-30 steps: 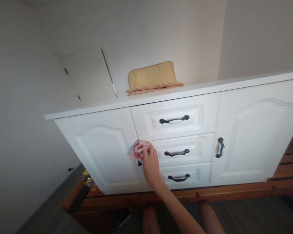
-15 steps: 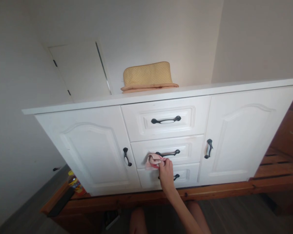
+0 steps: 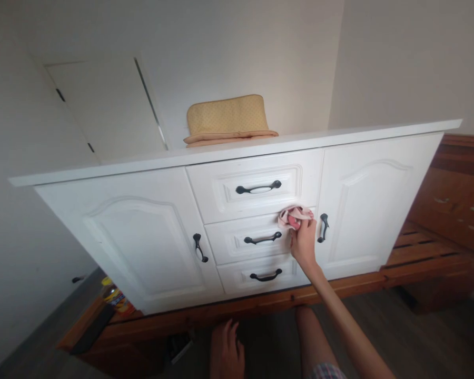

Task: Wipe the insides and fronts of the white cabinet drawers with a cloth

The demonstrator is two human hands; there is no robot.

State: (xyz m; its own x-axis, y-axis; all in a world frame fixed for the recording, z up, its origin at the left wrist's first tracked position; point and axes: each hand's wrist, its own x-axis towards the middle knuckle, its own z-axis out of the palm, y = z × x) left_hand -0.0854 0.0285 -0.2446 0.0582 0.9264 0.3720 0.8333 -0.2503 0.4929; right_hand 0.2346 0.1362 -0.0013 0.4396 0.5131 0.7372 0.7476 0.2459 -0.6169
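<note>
My right hand (image 3: 304, 243) is closed on a crumpled pink and white cloth (image 3: 290, 217). It presses the cloth against the upper right part of the middle drawer (image 3: 225, 239), just beneath the top drawer. The middle drawer's dark handle (image 3: 263, 238) sits to the left of that hand, and a door handle (image 3: 323, 228) is close on its right. Low in the view, my left hand (image 3: 228, 347) rests on my knee with its fingers stretched out, holding nothing. Drawers and doors of the white cabinet (image 3: 142, 252) are all closed.
A yellow folded padded item (image 3: 227, 116) stands on the cabinet top against the wall. The cabinet sits on a slatted wooden bench (image 3: 174, 326). A bottle with a yellow cap (image 3: 116, 296) is at the bench's left end. My knees are below the bench edge.
My right hand has moved the cloth up and right, from beside the middle drawer's handle to that drawer's upper right. My left hand has come into view on my knee. The view has shifted slightly right.
</note>
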